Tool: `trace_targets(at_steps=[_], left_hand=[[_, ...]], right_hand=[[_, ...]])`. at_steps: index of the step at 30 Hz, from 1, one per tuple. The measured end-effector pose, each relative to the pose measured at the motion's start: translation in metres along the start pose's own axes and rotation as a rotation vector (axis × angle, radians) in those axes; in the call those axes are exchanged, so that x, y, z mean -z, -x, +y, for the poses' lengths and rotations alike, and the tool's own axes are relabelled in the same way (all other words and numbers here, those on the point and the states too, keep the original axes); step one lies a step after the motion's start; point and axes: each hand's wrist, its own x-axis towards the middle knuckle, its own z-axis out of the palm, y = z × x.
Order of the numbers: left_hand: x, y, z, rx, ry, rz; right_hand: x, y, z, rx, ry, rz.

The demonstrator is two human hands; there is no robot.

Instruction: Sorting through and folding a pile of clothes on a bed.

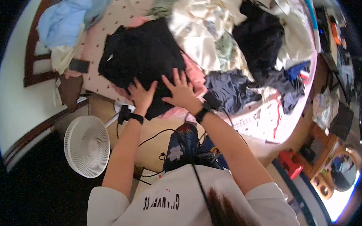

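Observation:
A black garment (141, 52) lies spread on the bed, over some pink cloth (194, 75). Both my hands rest on its near part, palms down. My left hand (142, 96) has its fingers spread on the fabric. Beside it, to the right, my right hand (183, 94) is also flat, fingers apart, at the garment's right near edge. Neither hand grips anything. A small white tag (110, 57) shows at the garment's left side. What kind of garment it is, I cannot tell.
Piled clothes surround it: cream patterned cloth (196, 30), another black garment (259, 38), dark grey cloth (229, 90) and light blue cloth (64, 21). A dark phone-like slab (79, 65) lies left on the bedsheet (94, 80). A white fan (88, 146) stands near my left forearm; cables (156, 135) hang before me.

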Motion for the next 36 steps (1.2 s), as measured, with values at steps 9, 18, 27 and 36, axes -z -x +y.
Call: trace_targets(at_steps=[9, 18, 27, 36], left_hand=[[0.025, -0.010, -0.035, -0.130, 0.001, 0.106], [0.061, 0.075, 0.017, -0.257, 0.460, 0.371], [0.063, 0.131, 0.049, -0.287, 0.300, 0.494], [0.050, 0.170, 0.080, -0.271, 0.275, 0.412]], right_hand=[[0.033, 0.041, 0.063, -0.040, -0.750, 0.434], [0.006, 0.158, 0.235, -0.915, -0.313, 0.431], [0.222, 0.200, 0.249, -0.226, -1.035, 0.852], [0.348, 0.251, 0.295, 0.126, -0.974, 1.309]])
